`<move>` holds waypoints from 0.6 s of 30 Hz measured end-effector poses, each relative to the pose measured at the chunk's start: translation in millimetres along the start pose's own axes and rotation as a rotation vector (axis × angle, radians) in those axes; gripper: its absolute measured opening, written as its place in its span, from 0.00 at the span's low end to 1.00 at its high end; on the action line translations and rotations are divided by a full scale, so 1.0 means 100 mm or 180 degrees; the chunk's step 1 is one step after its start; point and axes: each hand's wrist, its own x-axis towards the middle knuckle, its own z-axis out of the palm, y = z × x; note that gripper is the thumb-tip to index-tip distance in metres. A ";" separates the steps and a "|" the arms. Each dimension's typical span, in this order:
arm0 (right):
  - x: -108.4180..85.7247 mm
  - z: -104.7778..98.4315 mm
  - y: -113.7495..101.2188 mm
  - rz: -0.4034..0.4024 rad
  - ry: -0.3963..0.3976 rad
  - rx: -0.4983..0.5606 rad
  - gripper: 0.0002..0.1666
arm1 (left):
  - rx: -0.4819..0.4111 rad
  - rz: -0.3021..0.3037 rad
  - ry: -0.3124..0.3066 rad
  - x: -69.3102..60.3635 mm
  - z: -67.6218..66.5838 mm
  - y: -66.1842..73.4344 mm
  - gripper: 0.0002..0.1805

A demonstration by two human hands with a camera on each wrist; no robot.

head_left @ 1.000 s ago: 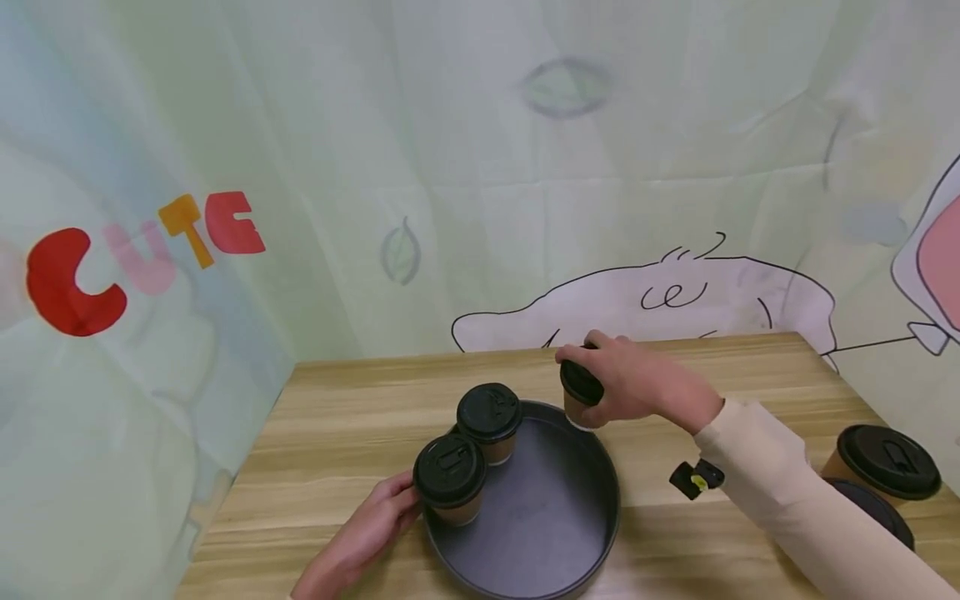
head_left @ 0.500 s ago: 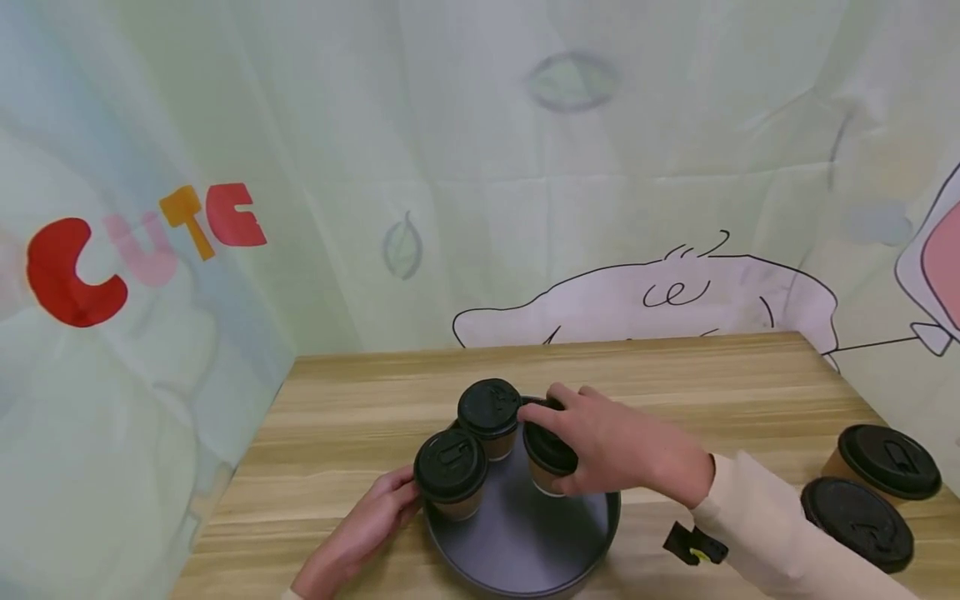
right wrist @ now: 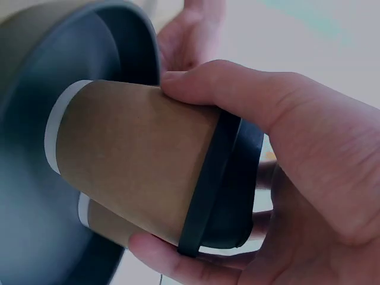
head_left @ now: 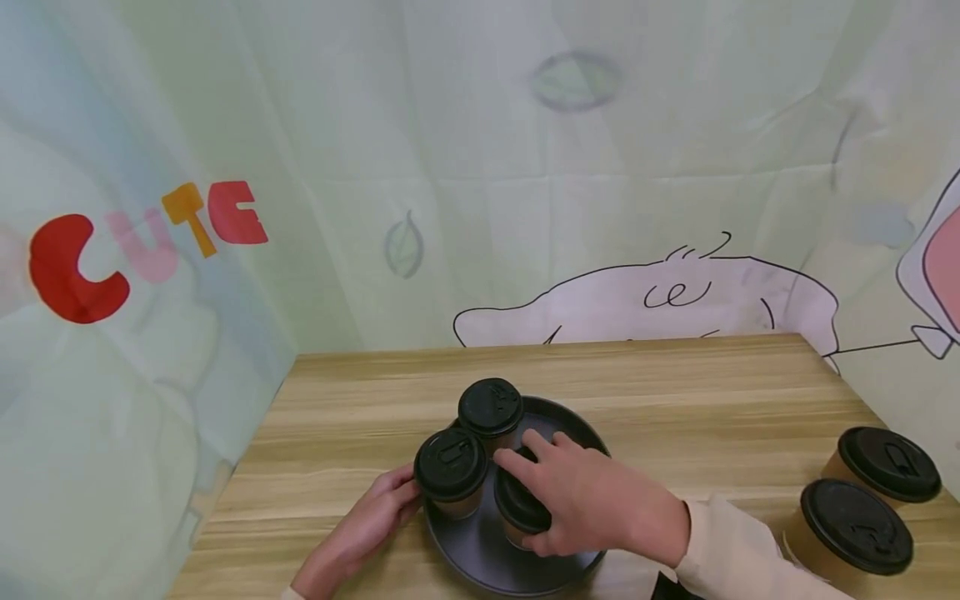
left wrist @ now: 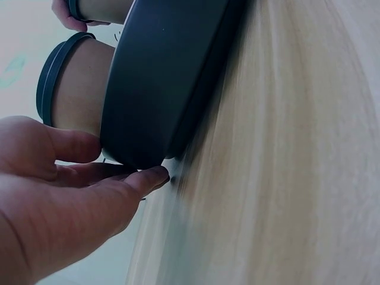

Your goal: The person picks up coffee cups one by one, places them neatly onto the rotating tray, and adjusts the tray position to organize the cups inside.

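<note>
My right hand (head_left: 592,502) grips a brown paper cup with a black lid (head_left: 517,505) over the round dark pan (head_left: 480,560). In the right wrist view, my thumb and fingers wrap that cup (right wrist: 133,154) around its lid end. Two more lidded cups stand in the pan's left part, one at the back (head_left: 491,408) and one nearer (head_left: 450,467). My left hand (head_left: 367,528) is at the pan's left rim beside the nearer cup. Its fingertips touch the pan's outer wall (left wrist: 154,77) in the left wrist view, with relaxed fingers.
Two lidded cups stand at the table's right edge, one behind (head_left: 889,463) and one in front (head_left: 857,527). Behind the wooden table (head_left: 360,417) hangs a printed curtain (head_left: 337,167). A black object (head_left: 671,588) shows below my right sleeve.
My right hand has carried its cup from beyond the pan's back right rim to over the pan, leftward and nearer to me. My left hand has stayed in place.
</note>
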 end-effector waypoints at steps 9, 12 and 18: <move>0.04 0.17 -0.17 -0.0025 0.0060 -0.0252 0.53 | -0.0015 -0.0008 -0.0009 0.00 0.00 -0.01 0.27; 0.05 0.21 -0.21 0.0008 0.0098 -0.0277 0.54 | -0.0013 -0.0013 -0.0003 0.00 0.00 -0.02 0.27; 0.06 0.29 -0.27 0.0028 0.0196 -0.0227 0.56 | -0.0008 -0.0025 0.0014 0.00 0.00 -0.02 0.27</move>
